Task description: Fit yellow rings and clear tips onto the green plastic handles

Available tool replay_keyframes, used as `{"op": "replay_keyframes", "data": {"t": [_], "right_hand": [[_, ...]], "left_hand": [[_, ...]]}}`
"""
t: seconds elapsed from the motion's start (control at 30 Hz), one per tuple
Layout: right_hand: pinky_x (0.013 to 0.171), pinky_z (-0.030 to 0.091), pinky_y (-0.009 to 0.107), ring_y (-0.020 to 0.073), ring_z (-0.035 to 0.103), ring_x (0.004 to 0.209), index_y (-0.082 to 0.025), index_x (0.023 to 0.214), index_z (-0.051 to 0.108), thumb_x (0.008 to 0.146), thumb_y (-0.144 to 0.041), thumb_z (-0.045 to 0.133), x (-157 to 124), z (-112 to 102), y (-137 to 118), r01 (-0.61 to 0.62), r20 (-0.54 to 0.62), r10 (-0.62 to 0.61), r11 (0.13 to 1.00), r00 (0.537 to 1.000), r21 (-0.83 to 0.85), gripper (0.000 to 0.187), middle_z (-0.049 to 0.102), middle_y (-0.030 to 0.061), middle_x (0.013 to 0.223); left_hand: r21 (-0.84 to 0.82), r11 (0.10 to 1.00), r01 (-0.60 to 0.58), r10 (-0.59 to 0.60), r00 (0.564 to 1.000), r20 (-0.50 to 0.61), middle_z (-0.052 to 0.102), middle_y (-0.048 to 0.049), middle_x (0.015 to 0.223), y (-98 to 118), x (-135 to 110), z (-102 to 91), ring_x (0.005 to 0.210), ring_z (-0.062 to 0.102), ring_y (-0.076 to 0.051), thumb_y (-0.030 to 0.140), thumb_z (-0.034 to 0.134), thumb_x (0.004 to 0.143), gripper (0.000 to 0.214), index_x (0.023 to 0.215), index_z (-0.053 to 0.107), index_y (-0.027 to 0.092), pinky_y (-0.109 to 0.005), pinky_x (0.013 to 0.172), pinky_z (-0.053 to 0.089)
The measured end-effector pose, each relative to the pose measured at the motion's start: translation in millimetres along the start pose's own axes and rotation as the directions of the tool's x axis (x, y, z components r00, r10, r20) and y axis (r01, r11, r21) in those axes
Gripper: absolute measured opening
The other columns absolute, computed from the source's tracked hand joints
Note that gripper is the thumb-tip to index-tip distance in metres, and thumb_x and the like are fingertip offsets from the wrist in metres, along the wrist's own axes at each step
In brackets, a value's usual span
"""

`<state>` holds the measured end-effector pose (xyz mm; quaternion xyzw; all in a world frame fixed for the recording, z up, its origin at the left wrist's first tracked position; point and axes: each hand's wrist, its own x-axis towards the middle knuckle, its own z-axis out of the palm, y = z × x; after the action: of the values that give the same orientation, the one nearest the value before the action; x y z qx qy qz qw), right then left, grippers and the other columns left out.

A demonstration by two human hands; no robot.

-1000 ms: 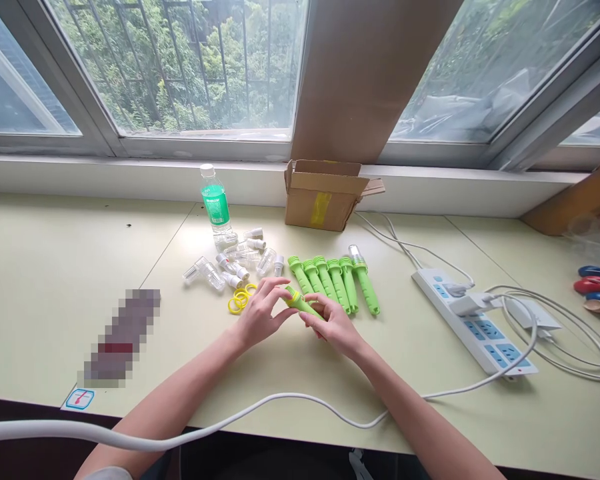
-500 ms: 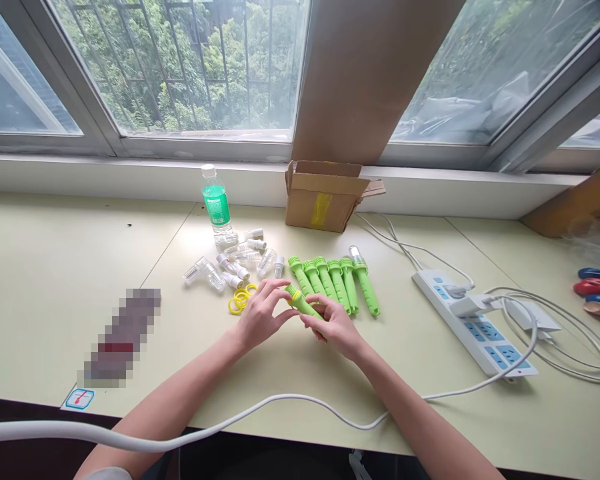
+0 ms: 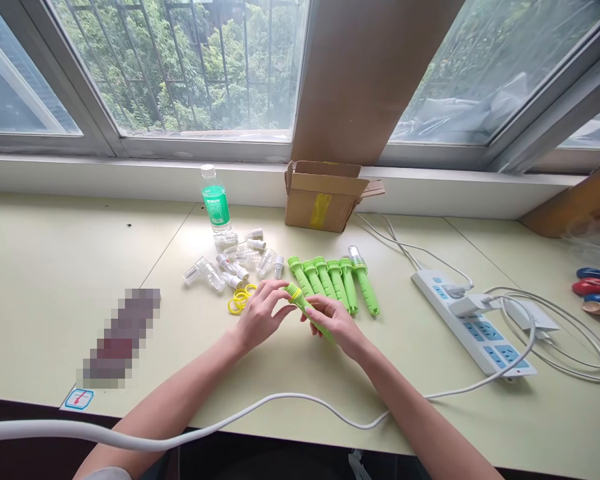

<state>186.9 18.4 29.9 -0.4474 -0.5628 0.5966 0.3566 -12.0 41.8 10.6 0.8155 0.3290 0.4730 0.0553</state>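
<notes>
My right hand (image 3: 336, 325) grips a green plastic handle (image 3: 305, 305) around its shaft, just above the table. My left hand (image 3: 261, 313) pinches the yellow ring at the handle's top end with its fingertips. Beyond them lies a row of several more green handles (image 3: 337, 283), the rightmost one topped with a clear cap. Left of my hands sit loose yellow rings (image 3: 240, 299) and a scatter of clear plastic caps (image 3: 230, 263).
A green-labelled water bottle (image 3: 215, 200) and an open cardboard box (image 3: 323, 195) stand by the window sill. A white power strip (image 3: 473, 323) with cables lies at right. A white cable (image 3: 230, 420) crosses the front edge. Coloured items (image 3: 595, 290) lie far right.
The green handle has tilted slightly, its lower end now showing below my right hand. Both hands stay in nearly the same place.
</notes>
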Motion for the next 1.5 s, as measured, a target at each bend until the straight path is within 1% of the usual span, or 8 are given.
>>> {"op": "replay_keyframes", "data": {"t": [0.17,0.4,0.6,0.83,1.0,1.13,1.37,1.5], "right_hand": [[0.042,0.035,0.022,0.0075,0.046,0.048,-0.017,0.089,0.059,0.088,-0.047,0.049,-0.2,3.1,1.4,-0.003,0.019,0.003,0.999,1.000,-0.040,0.031,0.055,0.0003,0.073],[0.037,0.035,0.021,0.0070,0.044,0.042,-0.021,0.096,0.050,0.075,-0.042,0.069,0.3,3.9,7.2,-0.057,-0.049,0.057,0.998,0.997,-0.010,0.036,0.059,-0.0020,0.072],[0.044,0.042,0.024,0.0107,0.055,0.052,-0.019,0.096,0.054,0.081,-0.045,0.061,1.3,1.4,5.8,0.002,-0.048,-0.005,0.998,0.999,-0.059,0.031,0.062,0.0027,0.081],[0.046,0.039,0.022,0.0087,0.050,0.051,-0.016,0.078,0.059,0.090,-0.044,0.047,-0.3,-0.5,-0.5,0.056,0.033,-0.053,0.995,0.998,-0.084,0.033,0.058,0.0015,0.070],[0.037,0.034,0.021,0.0081,0.045,0.042,-0.018,0.096,0.055,0.079,-0.044,0.064,-0.4,1.5,2.7,-0.038,-0.010,0.037,0.999,0.999,-0.011,0.032,0.060,-0.0011,0.065],[0.035,0.034,0.021,0.0078,0.045,0.041,-0.019,0.093,0.054,0.071,-0.043,0.071,-0.5,3.4,2.7,-0.074,-0.001,0.074,0.997,0.997,-0.009,0.037,0.061,-0.0003,0.070],[0.044,0.041,0.023,0.0096,0.051,0.049,-0.016,0.076,0.058,0.085,-0.051,0.053,-3.7,1.5,-8.4,-0.011,0.085,0.011,1.000,0.996,-0.005,0.036,0.056,0.0009,0.068],[0.038,0.032,0.021,0.0076,0.045,0.043,-0.017,0.081,0.054,0.088,-0.051,0.047,-5.0,1.9,-7.8,-0.078,0.119,0.069,0.994,0.991,0.073,0.035,0.056,-0.0005,0.065]], "left_hand": [[-0.006,1.000,0.030,-0.030,0.999,0.044,0.060,-0.0084,0.107,1.5,0.5,0.3,0.103,0.057,-0.020,0.017,0.059,0.084,0.014,0.097,0.054,0.020,-0.036,0.083,0.052],[-0.016,0.999,0.031,-0.030,0.999,0.028,0.060,-0.0077,0.109,0.2,-1.0,0.8,0.103,0.056,-0.020,0.016,0.061,0.082,0.015,0.094,0.053,0.020,-0.036,0.083,0.051],[-0.002,1.000,0.019,-0.019,0.999,0.029,0.060,-0.0082,0.109,1.6,0.3,1.0,0.103,0.056,-0.020,0.014,0.060,0.083,0.017,0.097,0.053,0.019,-0.036,0.084,0.051],[-0.003,1.000,0.028,-0.028,0.999,0.021,0.061,-0.0072,0.106,0.5,-0.2,1.1,0.102,0.057,-0.020,0.017,0.061,0.083,0.013,0.093,0.054,0.020,-0.036,0.084,0.051],[-0.029,0.999,0.014,-0.013,0.998,0.055,0.061,-0.0093,0.109,1.3,0.6,-0.7,0.104,0.057,-0.022,0.025,0.066,0.080,0.021,0.096,0.054,0.019,-0.039,0.086,0.050],[-0.027,0.999,0.017,-0.016,0.999,0.046,0.062,-0.0079,0.104,0.3,0.5,-0.2,0.101,0.058,-0.020,0.019,0.062,0.082,0.013,0.092,0.054,0.019,-0.036,0.082,0.052],[0.026,1.000,-0.015,0.015,0.999,-0.029,0.063,-0.0062,0.100,0.1,-1.7,1.0,0.097,0.059,-0.018,0.018,0.063,0.082,0.008,0.081,0.055,0.019,-0.032,0.079,0.051],[0.003,1.000,-0.017,0.017,1.000,-0.025,0.064,-0.0060,0.097,0.5,-2.7,1.5,0.092,0.060,-0.018,0.021,0.064,0.081,0.013,0.089,0.055,0.019,-0.033,0.077,0.052]]}}
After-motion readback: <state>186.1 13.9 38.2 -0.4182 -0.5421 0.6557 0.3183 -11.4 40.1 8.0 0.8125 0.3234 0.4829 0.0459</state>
